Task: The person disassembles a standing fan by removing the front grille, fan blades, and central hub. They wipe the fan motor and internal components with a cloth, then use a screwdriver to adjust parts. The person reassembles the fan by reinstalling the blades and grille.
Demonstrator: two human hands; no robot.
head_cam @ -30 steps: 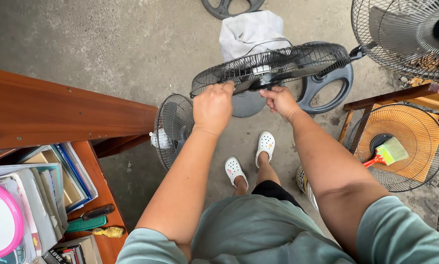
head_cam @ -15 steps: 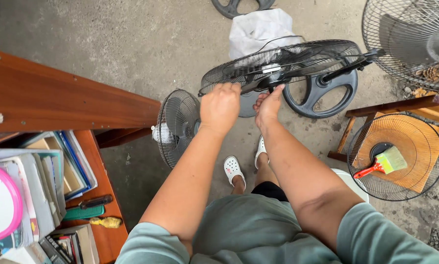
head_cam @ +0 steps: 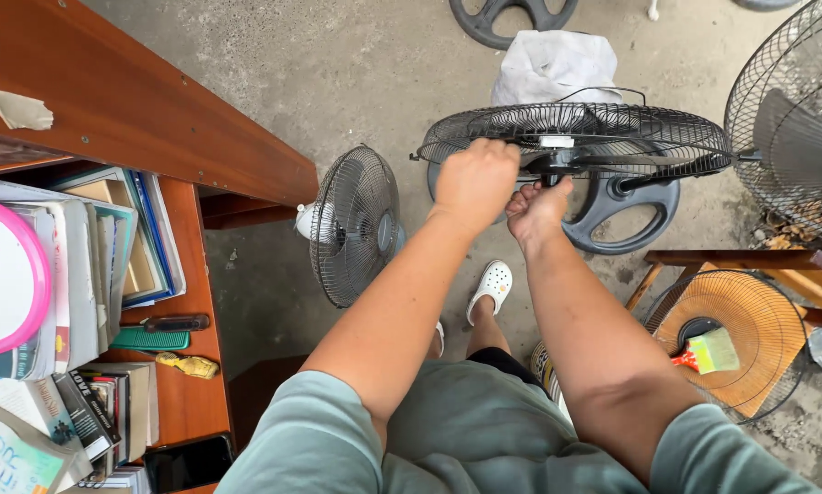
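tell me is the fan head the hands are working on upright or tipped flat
Tipped flat: the black fan cage shows nearly edge-on, above its round base. Left hand grips its rim; right hand is beneath.

Small fan (head_cam: 354, 225) beside bare floor (head_cam: 338, 73)

Fan repair spot, informal workshop, likely outdoors or in a yard. Bare, stained concrete floor (head_cam: 338, 64). Several fans in pieces about: a black fan grille (head_cam: 576, 137), a small standing fan (head_cam: 351, 224), a large wire cage (head_cam: 791, 119), round black fan bases (head_cam: 512, 14). Wooden shelf unit (head_cam: 187, 302) alongside, crammed with books (head_cam: 72, 274). Brush (head_cam: 708, 352) lying on an orange grille (head_cam: 750, 329).
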